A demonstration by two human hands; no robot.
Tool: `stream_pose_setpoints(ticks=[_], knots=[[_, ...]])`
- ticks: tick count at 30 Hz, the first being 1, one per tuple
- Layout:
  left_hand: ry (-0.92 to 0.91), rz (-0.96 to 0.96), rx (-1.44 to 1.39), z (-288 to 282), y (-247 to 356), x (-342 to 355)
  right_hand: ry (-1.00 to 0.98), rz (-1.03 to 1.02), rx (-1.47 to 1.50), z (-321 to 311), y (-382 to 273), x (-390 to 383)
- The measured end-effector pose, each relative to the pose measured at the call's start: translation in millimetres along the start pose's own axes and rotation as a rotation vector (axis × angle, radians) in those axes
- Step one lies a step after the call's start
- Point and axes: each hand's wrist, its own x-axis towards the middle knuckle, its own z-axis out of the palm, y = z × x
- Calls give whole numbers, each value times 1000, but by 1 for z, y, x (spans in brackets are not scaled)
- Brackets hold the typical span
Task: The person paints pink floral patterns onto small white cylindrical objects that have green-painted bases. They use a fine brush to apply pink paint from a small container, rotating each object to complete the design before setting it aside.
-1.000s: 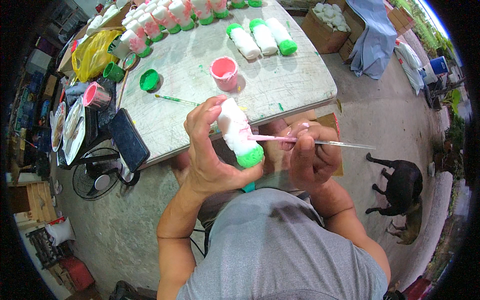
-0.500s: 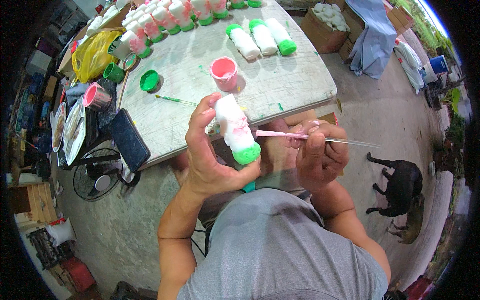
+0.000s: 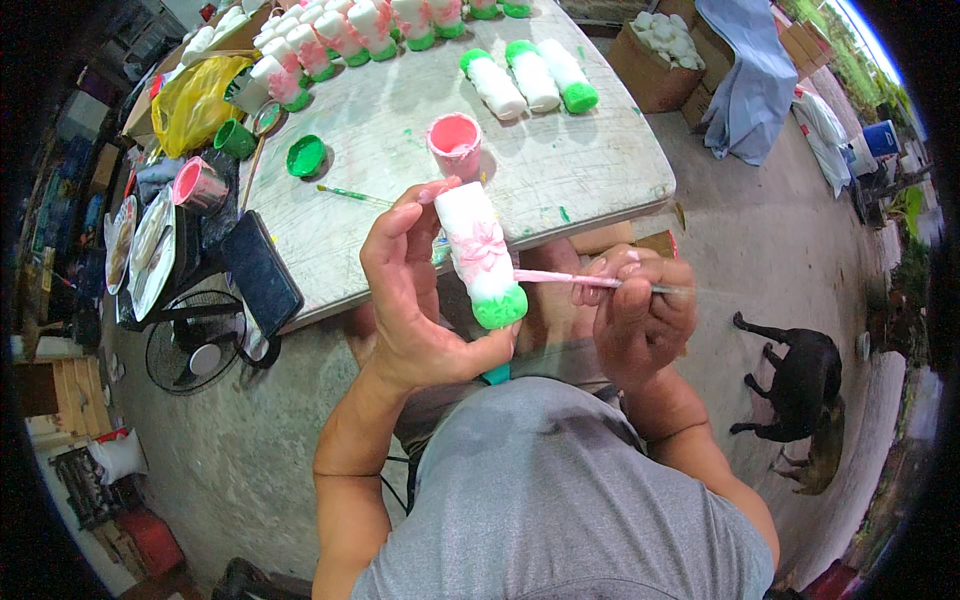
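Your left hand [image 3: 410,320] holds the white cylindrical piece with pink relief and a green end [image 3: 466,210] between thumb and fingers, by the near edge of the scuffed white table [image 3: 590,175]. Your right hand [image 3: 645,305] pinches the slim, pink-coated paintbrush [image 3: 560,279], its tip at the piece's side; contact is unclear. A wobble could streak pink onto the green; lifting your left hand could knock the open pink paint cup [image 3: 457,166].

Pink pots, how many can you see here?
2: one pink pot on the table, beyond the left hand; another pink pot by the table's left edge, near the white plate. Others may be hidden.
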Motion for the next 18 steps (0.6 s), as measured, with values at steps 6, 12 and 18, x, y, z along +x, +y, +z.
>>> stream_pose_setpoints(ticks=[6,12,18], knots=[[19,5,-22,-1,-5,-5,43,53,68,3,0,2],[2,-117,-131,-2,-2,-10,-21,-10,71,-2,1,3],[-27,-90,13,-5,-4,-11,-54,-13,29,8,-2,4]])
